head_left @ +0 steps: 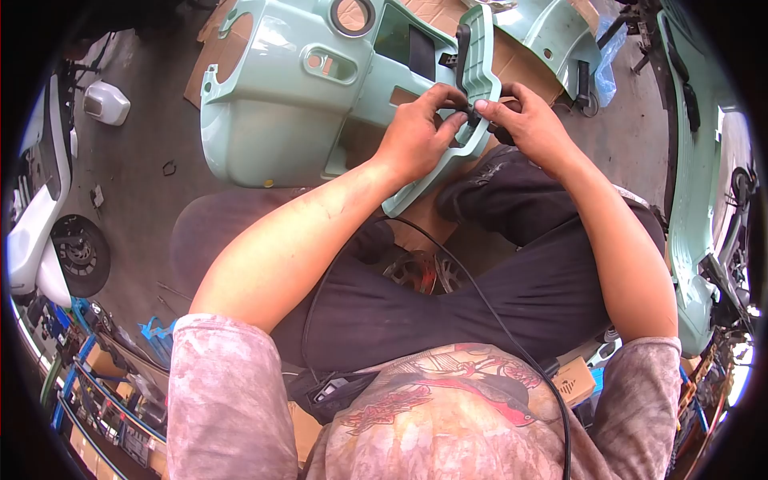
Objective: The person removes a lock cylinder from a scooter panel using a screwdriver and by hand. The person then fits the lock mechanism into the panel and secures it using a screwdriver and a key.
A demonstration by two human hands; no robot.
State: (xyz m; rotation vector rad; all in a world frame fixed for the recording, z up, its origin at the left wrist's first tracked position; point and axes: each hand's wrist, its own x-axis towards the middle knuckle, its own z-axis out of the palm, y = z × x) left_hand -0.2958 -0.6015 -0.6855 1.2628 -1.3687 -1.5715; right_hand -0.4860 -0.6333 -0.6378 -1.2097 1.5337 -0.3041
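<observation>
A mint-green scooter body panel [264, 104], glossy and with round and oval openings, lies in front of me. At its right side stands a narrow green plastic trim piece [480, 52], its ribbed inner face turned toward my left hand. My left hand [420, 132] is closed, thumb and fingers pinched at a small dark part on the trim piece; the fingertips mostly hide that part. My right hand [528, 124] grips the trim piece's right edge, thumb on the near side and fingers curled behind. A black strip [462, 52] runs along the trim's inner side above my hands.
Cardboard [520, 68] lies under the green parts. Another green panel [552, 36] is at the back right, beside clear blue plastic [612, 64]. A black cable [488, 300] crosses my lap. A wheel [80, 254] and a white housing [106, 104] are on the left, a long green body [696, 184] on the right.
</observation>
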